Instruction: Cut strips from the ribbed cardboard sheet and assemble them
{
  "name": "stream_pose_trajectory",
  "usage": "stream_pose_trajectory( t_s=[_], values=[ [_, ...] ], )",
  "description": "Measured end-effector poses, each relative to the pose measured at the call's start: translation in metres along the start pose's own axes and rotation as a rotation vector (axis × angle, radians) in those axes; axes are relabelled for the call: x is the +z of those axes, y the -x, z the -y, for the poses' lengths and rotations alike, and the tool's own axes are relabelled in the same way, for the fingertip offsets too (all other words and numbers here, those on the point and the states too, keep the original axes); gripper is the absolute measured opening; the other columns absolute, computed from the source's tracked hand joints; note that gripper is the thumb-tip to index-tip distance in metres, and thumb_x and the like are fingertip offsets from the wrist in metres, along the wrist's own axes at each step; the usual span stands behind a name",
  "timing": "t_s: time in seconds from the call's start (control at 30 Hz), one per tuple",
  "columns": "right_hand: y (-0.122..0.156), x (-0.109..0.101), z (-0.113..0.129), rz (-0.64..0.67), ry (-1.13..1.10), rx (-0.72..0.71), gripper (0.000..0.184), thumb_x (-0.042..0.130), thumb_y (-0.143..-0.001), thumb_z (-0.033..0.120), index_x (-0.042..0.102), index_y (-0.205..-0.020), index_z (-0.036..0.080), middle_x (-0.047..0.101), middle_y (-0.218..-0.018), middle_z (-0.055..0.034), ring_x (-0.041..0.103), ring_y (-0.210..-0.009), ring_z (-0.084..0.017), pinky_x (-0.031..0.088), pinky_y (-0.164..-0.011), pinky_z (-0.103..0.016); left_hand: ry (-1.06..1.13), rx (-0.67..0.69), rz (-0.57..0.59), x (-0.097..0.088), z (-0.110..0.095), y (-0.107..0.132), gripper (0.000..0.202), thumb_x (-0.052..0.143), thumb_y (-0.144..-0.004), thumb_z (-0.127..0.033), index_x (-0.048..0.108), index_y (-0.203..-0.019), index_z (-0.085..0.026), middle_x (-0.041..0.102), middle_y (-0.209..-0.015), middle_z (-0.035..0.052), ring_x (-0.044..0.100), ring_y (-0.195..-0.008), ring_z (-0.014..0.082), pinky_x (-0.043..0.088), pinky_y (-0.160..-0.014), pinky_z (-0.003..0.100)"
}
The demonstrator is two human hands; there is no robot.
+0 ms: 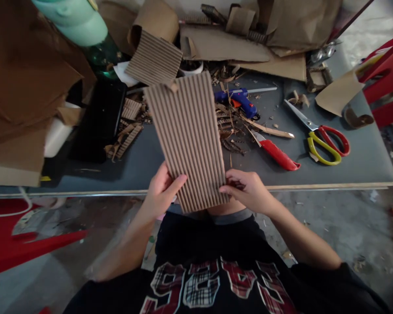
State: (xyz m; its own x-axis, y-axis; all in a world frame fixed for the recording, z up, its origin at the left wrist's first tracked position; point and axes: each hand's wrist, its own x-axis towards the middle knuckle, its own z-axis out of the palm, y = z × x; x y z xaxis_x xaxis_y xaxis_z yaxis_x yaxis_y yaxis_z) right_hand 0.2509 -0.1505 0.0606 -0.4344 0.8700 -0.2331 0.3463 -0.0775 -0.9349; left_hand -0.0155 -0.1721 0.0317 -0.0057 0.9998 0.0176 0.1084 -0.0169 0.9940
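Cardboard, plain and brown, stands at our far left; next to it we log a pale-green-topped bottle and a flat black object. Corrugated scraps lie just right of that, with a smaller ribbed piece behind them. Our left hand grips the lower left edge of a ribbed sheet, thumb on its face, fingers behind. The sheet is held tilted in front of us, its lower end past the near edge of the grey table. Our right hand pinches the lower right edge. Beyond that hand we note a blue glue gun among shavings, then a red-handled cutter, then red-and-yellow scissors, and farthest right a curled brown scrap
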Motion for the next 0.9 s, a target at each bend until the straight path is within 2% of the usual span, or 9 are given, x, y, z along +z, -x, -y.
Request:
stream_pose_trajectory(
  t_s=[0.07, 0.17, 0.27, 0.33, 0.43, 0.5, 0.63, 0.77, 0.9],
  values=[
    [0.002, 0.004, 0.001, 0.025, 0.067, -0.037, 0.031, 0.075, -0.09, 0.044, 0.06, -0.077, 0.02, 0.057, -0.064, 0.0036, 0.05, -0.057, -0.008, 0.041, -0.054, -0.023, -0.059, -0.004, -0.035, 0.006, -0.001, 0.0, 0.054, 0.076, -0.096, -0.052, 0.065, -0.138, -0.02, 0.073, -0.138, 0.0135, 0.069, -0.131, 0.0312, 0.062, -0.107, 0.042],
    [0.006, -0.006, 0.007, -0.035, 0.162, -0.065, 0.03, 0.072, -0.094, 0.046, 0.07, -0.082, 0.018, 0.067, -0.068, 0.0005, 0.058, -0.059, -0.009, 0.045, -0.057, -0.023, 0.029, -0.125, -0.095, 0.005, -0.008, -0.001, 0.045, 0.077, -0.094, -0.043, 0.067, -0.13, -0.019, 0.076, -0.134, 0.0115, 0.073, -0.126, 0.0295, 0.064, -0.105, 0.04],
    [-0.008, -0.04, 0.01, -0.351, 0.249, -0.11, 0.033, 0.068, -0.098, 0.051, 0.075, -0.091, 0.019, 0.075, -0.078, -0.0042, 0.067, -0.066, -0.014, 0.051, -0.06, -0.027, 0.144, -0.276, -0.145, -0.004, -0.016, -0.003, 0.039, 0.078, -0.089, -0.039, 0.069, -0.121, -0.019, 0.078, -0.126, 0.0095, 0.076, -0.118, 0.0295, 0.066, -0.099, 0.04],
    [-0.034, -0.07, 0.008, -0.58, 0.362, -0.148, 0.033, 0.07, -0.096, 0.053, 0.073, -0.095, 0.02, 0.075, -0.083, -0.006, 0.068, -0.072, -0.017, 0.056, -0.068, -0.032, 0.152, -0.358, -0.099, -0.009, -0.02, -0.003, 0.042, 0.08, -0.088, -0.04, 0.067, -0.122, -0.02, 0.079, -0.121, 0.0096, 0.079, -0.108, 0.0297, 0.069, -0.09, 0.039],
    [-0.091, -0.107, -0.004, -0.741, 0.6, -0.139, 0.037, 0.082, -0.086, 0.047, 0.063, -0.107, 0.023, 0.076, -0.106, -0.0099, 0.073, -0.101, -0.028, 0.059, -0.097, -0.052, 0.12, -0.521, 0.048, -0.012, -0.025, 0.002, 0.075, 0.085, -0.084, -0.048, 0.053, -0.145, -0.02, 0.081, -0.103, 0.0093, 0.081, -0.083, 0.0288, 0.069, -0.067, 0.035],
    [-0.129, -0.12, -0.011, -0.719, 0.706, -0.106, 0.052, 0.086, -0.08, 0.05, 0.058, -0.112, 0.021, 0.071, -0.118, -0.0155, 0.07, -0.117, -0.037, 0.054, -0.105, -0.063, 0.107, -0.592, 0.097, -0.01, -0.029, 0.007, 0.103, 0.089, -0.08, -0.054, 0.034, -0.16, -0.02, 0.081, -0.092, 0.0069, 0.079, -0.073, 0.0289, 0.065, -0.056, 0.033],
    [-0.174, -0.125, 0.002, -0.466, 0.812, 0.042, 0.035, 0.083, -0.083, 0.042, 0.056, -0.082, 0.02, 0.072, -0.095, -0.0145, 0.073, -0.108, -0.037, 0.056, -0.102, -0.059, 0.059, -0.577, 0.041, -0.011, -0.043, 0.017, 0.118, 0.092, -0.075, -0.051, 0.024, -0.165, -0.018, 0.077, -0.078, 0.0007, 0.077, -0.066, 0.0254, 0.063, -0.056, 0.029],
    [-0.169, -0.135, 0.043, -0.404, 0.868, 0.175, 0.036, 0.062, -0.101, 0.04, 0.056, -0.069, 0.023, 0.069, -0.079, -0.0091, 0.073, -0.097, -0.028, 0.058, -0.097, -0.049, -0.069, -0.531, -0.126, -0.024, -0.057, 0.017, 0.114, 0.088, -0.072, -0.047, 0.031, -0.165, -0.014, 0.076, -0.072, -0.0018, 0.075, -0.065, 0.0234, 0.062, -0.058, 0.027],
    [-0.154, -0.152, 0.063, -0.593, 0.834, 0.085, 0.028, 0.049, -0.107, 0.038, 0.07, -0.093, 0.026, 0.077, -0.099, -0.0084, 0.071, -0.106, -0.025, 0.056, -0.103, -0.045, -0.196, -0.42, -0.308, -0.041, -0.054, 0.012, 0.106, 0.086, -0.066, -0.047, 0.048, -0.16, -0.014, 0.081, -0.091, 0.0038, 0.076, -0.073, 0.0234, 0.063, -0.058, 0.027]
  ],
)
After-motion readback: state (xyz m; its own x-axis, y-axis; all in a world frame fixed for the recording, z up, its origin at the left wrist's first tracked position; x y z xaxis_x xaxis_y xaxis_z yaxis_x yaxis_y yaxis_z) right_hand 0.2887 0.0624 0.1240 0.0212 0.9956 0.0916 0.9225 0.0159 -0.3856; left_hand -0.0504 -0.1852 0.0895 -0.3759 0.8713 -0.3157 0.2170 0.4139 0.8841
